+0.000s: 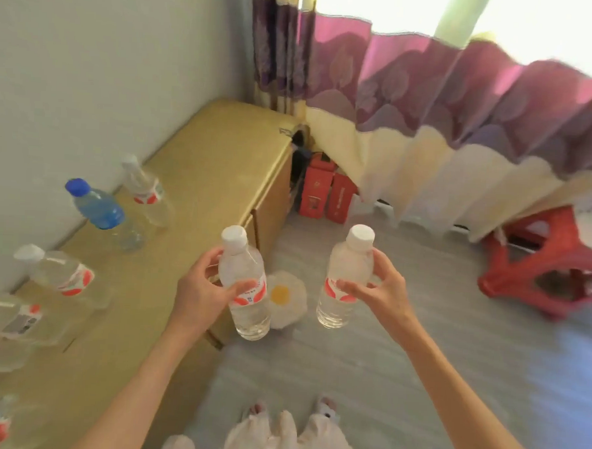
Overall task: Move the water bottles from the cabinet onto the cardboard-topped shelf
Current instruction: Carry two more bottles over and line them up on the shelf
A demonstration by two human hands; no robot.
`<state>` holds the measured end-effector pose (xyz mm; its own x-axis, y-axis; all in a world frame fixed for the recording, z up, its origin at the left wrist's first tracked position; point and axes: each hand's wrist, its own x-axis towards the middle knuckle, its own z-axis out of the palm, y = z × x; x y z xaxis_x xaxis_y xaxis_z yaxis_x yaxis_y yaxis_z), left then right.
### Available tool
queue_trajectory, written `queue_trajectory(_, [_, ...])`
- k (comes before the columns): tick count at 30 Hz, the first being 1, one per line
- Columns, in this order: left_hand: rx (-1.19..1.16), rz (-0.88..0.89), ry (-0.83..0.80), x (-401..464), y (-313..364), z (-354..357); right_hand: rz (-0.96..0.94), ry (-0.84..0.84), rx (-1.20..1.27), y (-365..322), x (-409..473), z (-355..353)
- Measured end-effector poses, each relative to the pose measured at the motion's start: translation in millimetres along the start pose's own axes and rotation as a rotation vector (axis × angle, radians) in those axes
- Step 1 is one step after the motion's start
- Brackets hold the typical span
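Observation:
My left hand point(203, 288) grips a clear water bottle point(246, 310) with a white cap and red-white label, held upright beside the front edge of the tan surface point(216, 159). My right hand point(383, 289) grips a second bottle of the same kind point(345, 270), upright over the floor. On the tan surface along the wall stand more bottles: a blue-capped, blue-tinted one point(100, 209), a white-capped one behind it point(145, 190), another white-capped one point(61, 275), and several blurred ones at the far left point(8, 327).
A fried-egg-shaped cushion point(284, 296) lies on the grey floor between the held bottles. Red boxes point(325, 191) stand by the curtain point(427, 128) in the corner. A red plastic stool point(544, 265) stands at the right. My feet point(293, 414) show below.

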<state>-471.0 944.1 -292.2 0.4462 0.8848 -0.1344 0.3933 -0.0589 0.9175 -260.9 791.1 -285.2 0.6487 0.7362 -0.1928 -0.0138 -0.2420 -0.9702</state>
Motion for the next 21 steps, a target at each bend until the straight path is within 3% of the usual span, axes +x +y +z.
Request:
queue_trajectory(9, [-0.008,0.214,-0.524,-94,91,229,0.118,0.541,0.051,63,-161,-232])
queue_trajectory(12, [0.004,0.259,-0.701,-144,114,315,0.181,0.671,-0.035,88,-227,-304])
queue_trajectory(16, [0.031,0.332,-0.908,-198,139,409,0.262,0.830,-0.142,117,-299,-373])
queue_trajectory(21, [0.063,0.403,-1.162,-271,178,533,0.342,1.122,-0.047,154,-383,-449])
